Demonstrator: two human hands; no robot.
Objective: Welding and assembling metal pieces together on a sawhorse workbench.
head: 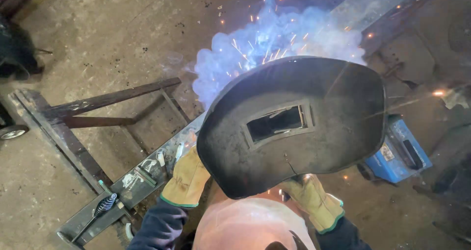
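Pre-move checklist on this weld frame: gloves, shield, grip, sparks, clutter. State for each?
1. Gloves on both hands: ok. Left hand and right hand both wear tan gloves.
2. Shield between camera and arc: ok. It covers the weld point, and smoke and sparks rise behind it.
3. Which hand holds the shield: cannot tell. The right hand sits at its lower edge, but the grip is hidden.
4. Electrode or torch position: cannot tell, hidden behind the shield.
5. Welder box clear of sparks: not ok. Sparks land close to it.
6. Beam free of loose items: not ok. A chipping hammer and small pieces lie on it.
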